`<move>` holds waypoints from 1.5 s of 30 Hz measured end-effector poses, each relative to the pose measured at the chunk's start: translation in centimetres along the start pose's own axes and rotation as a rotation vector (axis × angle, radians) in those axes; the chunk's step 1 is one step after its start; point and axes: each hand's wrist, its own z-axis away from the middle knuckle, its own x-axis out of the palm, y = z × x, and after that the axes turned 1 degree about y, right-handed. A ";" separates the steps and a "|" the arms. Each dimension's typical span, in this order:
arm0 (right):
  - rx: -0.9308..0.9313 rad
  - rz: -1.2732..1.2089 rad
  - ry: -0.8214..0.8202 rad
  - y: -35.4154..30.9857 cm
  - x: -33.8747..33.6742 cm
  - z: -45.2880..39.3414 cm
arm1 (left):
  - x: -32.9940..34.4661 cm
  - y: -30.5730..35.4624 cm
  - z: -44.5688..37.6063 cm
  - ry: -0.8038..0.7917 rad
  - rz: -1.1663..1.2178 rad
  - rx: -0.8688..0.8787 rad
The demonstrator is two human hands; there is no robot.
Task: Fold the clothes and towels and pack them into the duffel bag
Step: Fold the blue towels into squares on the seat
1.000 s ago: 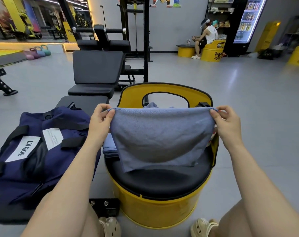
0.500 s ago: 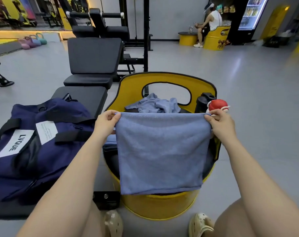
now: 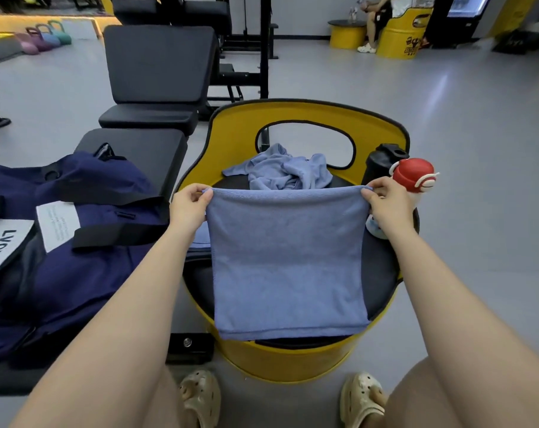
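A blue towel (image 3: 288,261), folded in half, hangs flat in front of me over the yellow barrel seat (image 3: 292,359). My left hand (image 3: 189,203) pinches its upper left corner and my right hand (image 3: 388,202) pinches its upper right corner. Behind it, a crumpled blue cloth (image 3: 280,168) lies on the seat's black cushion. A folded blue piece (image 3: 200,237) shows under my left wrist. The navy duffel bag (image 3: 76,242) lies on the black bench to my left, its opening partly hidden by its flap and straps.
A black bottle (image 3: 382,159) and a red-capped bottle (image 3: 414,176) stand on the seat's right side behind my right hand. A black weight bench (image 3: 157,75) stretches away at the left. Far back right, a person sits on another yellow barrel (image 3: 400,35). Grey floor surrounds the seat.
Both hands have lowered the towel, which now hangs straight and flat instead of sagging. The view has tilted down, revealing the crumpled cloth and the bottles behind.
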 end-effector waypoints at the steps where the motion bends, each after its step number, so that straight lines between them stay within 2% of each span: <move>1: 0.007 0.003 -0.010 0.2 0.1 0.1 | 0.0 -0.2 0.0 -0.005 -0.010 -0.012; 16: 0.067 0.030 -0.174 2.2 -2.9 3.7 | -1.7 -1.5 3.7 -0.109 -0.040 -0.029; 26: 0.054 0.301 -0.373 2.9 -4.5 8.2 | -2.9 -5.4 8.2 -0.237 -0.293 -0.126; 33: 0.169 0.217 -0.335 6.0 -3.5 12.9 | -3.5 -8.4 11.2 -0.237 -0.366 -0.110; 39: 0.189 0.177 -0.264 6.7 -4.0 14.0 | -3.6 -9.1 11.8 -0.246 -0.362 -0.088; 45: 0.208 0.266 -0.325 8.1 -3.7 14.8 | -3.3 -10.5 12.1 -0.345 -0.434 -0.152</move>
